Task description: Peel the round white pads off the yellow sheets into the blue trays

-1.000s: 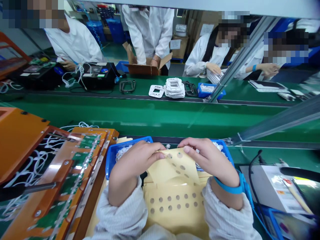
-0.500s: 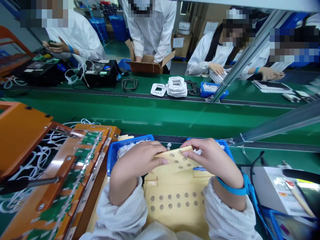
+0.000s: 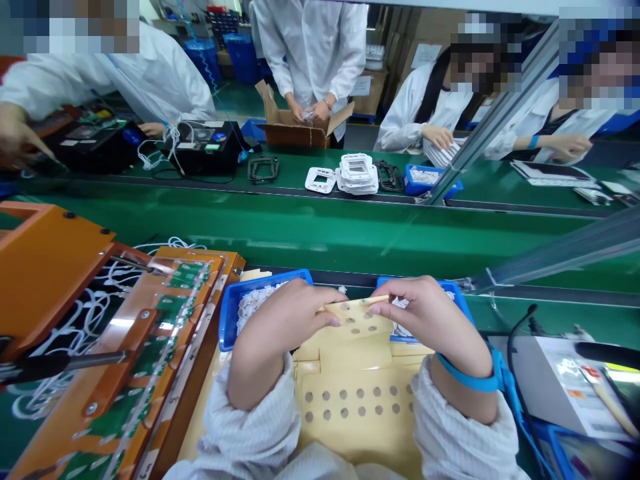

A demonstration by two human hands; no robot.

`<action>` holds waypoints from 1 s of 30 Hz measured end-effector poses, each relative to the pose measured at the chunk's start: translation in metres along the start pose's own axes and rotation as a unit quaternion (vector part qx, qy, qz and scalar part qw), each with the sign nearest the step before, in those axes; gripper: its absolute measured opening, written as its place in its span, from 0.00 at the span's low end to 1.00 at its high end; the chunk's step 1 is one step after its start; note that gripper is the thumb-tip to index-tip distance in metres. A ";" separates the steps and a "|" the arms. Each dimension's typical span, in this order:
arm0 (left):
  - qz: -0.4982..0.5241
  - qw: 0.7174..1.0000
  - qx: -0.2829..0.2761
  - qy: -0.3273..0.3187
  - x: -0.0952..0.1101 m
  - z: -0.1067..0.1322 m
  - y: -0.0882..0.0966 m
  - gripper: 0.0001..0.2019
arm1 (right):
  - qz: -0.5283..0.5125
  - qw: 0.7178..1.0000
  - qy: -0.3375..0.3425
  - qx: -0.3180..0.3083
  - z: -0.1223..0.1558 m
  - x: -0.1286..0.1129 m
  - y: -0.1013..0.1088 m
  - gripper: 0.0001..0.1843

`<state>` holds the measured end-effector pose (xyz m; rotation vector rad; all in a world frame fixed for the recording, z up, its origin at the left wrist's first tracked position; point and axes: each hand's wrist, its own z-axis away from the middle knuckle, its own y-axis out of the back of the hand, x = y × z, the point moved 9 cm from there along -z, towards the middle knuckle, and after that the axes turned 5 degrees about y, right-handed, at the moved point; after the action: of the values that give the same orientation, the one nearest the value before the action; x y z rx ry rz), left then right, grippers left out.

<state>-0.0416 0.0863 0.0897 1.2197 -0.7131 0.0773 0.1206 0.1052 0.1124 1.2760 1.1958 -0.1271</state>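
Observation:
Between my two hands I hold up a pale yellow sheet [image 3: 361,328] with round spots in rows. My left hand [image 3: 295,310] pinches its left end, thumb in front and fingers behind. On its right end, my right hand [image 3: 417,307] has a similar thumb-and-finger grip; a blue band [image 3: 467,379] circles that wrist. Below lie more yellow sheets [image 3: 357,440], the front one showing rows of grey round spots. Behind my left hand stands a blue bin [image 3: 230,310] of small white pieces. A second blue bin [image 3: 461,310], also holding white pieces, is partly hidden by my right hand.
An orange fixture [image 3: 107,373] with green circuit boards fills the left side, white cables beside it. A metal post [image 3: 560,257] slants in from the right. Across the green belt [image 3: 300,230], co-workers stand near white frames [image 3: 357,175] and a carton [image 3: 295,135].
The sheet in my hands is tilted more edge-on, its upper edge bent towards me. Across the belt, one co-worker's hands have risen from the carton, and the left co-worker's arm has reached out left.

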 end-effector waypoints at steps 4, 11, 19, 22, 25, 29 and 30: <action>-0.008 1.000 -0.014 -0.010 0.000 0.002 -0.004 0.09 | -0.015 1.000 0.006 0.006 -0.002 -0.002 -0.002 0.08; -0.006 1.000 -0.018 -0.022 0.000 0.002 -0.007 0.09 | -0.023 1.000 0.003 0.016 -0.002 0.001 -0.001 0.07; 0.027 0.999 0.031 -0.007 0.001 -0.002 0.005 0.05 | 0.018 1.000 0.000 0.022 -0.001 0.000 0.003 0.08; 0.010 0.999 0.039 -0.006 0.003 -0.004 0.006 0.05 | 0.046 0.999 -0.004 0.021 -0.001 0.001 0.003 0.08; -0.011 0.999 0.048 0.006 0.002 -0.004 0.007 0.06 | 0.072 0.997 -0.005 0.017 -0.002 0.001 0.003 0.08; -0.020 0.999 0.046 0.006 0.003 -0.002 0.006 0.07 | 0.085 0.996 -0.003 0.012 -0.003 0.001 0.002 0.08; -0.019 0.999 0.042 0.004 0.004 -0.002 0.005 0.08 | 0.087 0.996 -0.003 0.012 -0.003 0.000 0.002 0.07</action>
<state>-0.0399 0.0891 0.0956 1.3128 -0.6849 0.0809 0.1200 0.1085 0.1143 1.3942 1.0756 -0.0169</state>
